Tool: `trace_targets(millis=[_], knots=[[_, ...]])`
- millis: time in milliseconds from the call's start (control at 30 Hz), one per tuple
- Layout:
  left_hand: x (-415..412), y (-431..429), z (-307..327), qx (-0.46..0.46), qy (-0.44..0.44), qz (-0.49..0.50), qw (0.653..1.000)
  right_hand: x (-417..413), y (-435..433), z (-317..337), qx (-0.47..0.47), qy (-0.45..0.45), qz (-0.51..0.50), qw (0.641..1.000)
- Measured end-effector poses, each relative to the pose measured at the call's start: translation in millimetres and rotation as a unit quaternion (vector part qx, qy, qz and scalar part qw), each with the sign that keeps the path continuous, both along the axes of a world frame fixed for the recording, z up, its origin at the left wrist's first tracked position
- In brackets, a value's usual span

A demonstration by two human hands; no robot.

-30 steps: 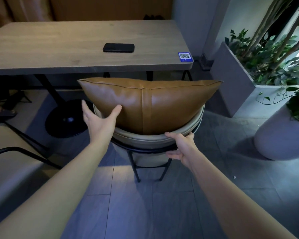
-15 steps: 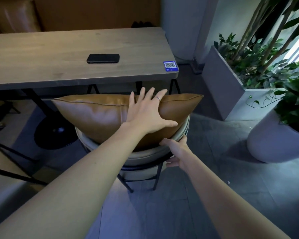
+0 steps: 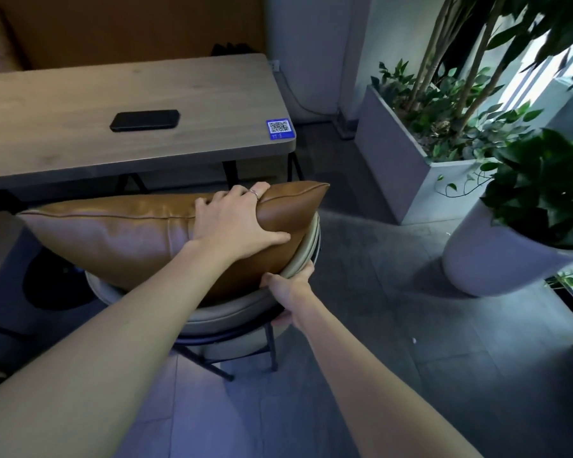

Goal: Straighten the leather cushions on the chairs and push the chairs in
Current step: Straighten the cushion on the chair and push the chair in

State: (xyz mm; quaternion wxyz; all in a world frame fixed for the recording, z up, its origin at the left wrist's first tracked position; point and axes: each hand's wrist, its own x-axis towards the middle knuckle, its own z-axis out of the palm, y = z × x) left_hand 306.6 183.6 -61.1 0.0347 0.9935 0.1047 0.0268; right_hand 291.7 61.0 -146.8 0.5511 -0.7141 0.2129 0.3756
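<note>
Left hand (image 3: pixel 235 223), ctr frame: clamped over top seam of tan leather cushion (image 3: pixel 139 239), fingers curled over far edge, thumb pressed flat on near face; thin ring on one finger. Right hand (image 3: pixel 290 289), just below and right of ctr: gripping curved rim of chair backrest, thumb on top, other fingers hidden under rim.

Cushion: long, rectangular, piped seam along top, standing on edge across seat, leaning on backrest; right corner poking past rim, left end stretching toward mid-left. Round grey-beige padded chair (image 3: pixel 225 312) w/ thin black metal legs, low ctr, just in front of table, not yet tucked under.

Pale wood rectangular table (image 3: pixel 63 104), upper left: black smartphone (image 3: pixel 145 120) lying flat near middle, blue-bordered QR sticker (image 3: pixel 279 129) at near right corner. Black round table base at mid-left, under tabletop. Grey rectangular planter (image 3: pixel 394 166) w/ leafy stems, upper right; white rounded pot (image 3: pixel 497 259) w/ dark green plant, right edge. Grey tiled floor (image 3: pixel 377 375) across bottom.
</note>
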Motion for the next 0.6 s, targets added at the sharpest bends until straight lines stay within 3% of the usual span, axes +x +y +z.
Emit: trace_targets(millis=[600], knots=[[-8.7, -1.4, -5.5, -0.005, -0.003, -0.002, 1.0, -11.6, -10.9, -5.6, 0.006, -0.026, 0.032, 0.999]])
